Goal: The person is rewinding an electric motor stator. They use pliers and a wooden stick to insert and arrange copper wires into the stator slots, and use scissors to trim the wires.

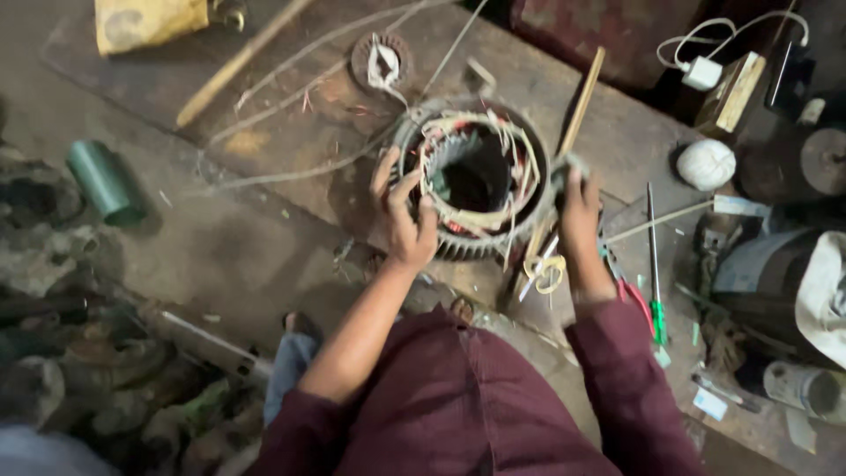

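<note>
A round motor stator (476, 181) stands on the floor (220, 247) in the middle of the scene, with its open bore turned up toward the camera, so the windings and the pale insulation strips inside it are easy to see and to reach. The left hand (403, 211) lies on the left rim of the stator, the fingers spread and curled over the edge; it seems to steady the ring more than to lift it. The right hand (579, 211) is closed around the right rim, with the thumb on the outside, so both hands hold the stator from opposite sides and it cannot roll or turn. A thin wooden stick (582, 101) leans against the far right side of the ring. Just near the right hand, a pair of scissors with yellow handles (545, 269) lies on the floor, and further right a green-handled screwdriver (655, 282), both close enough to be picked up quickly. A white ball of string (706, 164) rests at the right, and a green tube (106, 181) lies well apart at the left. Loose wires (291, 172) run over the floor on the far left side of the stator.
</note>
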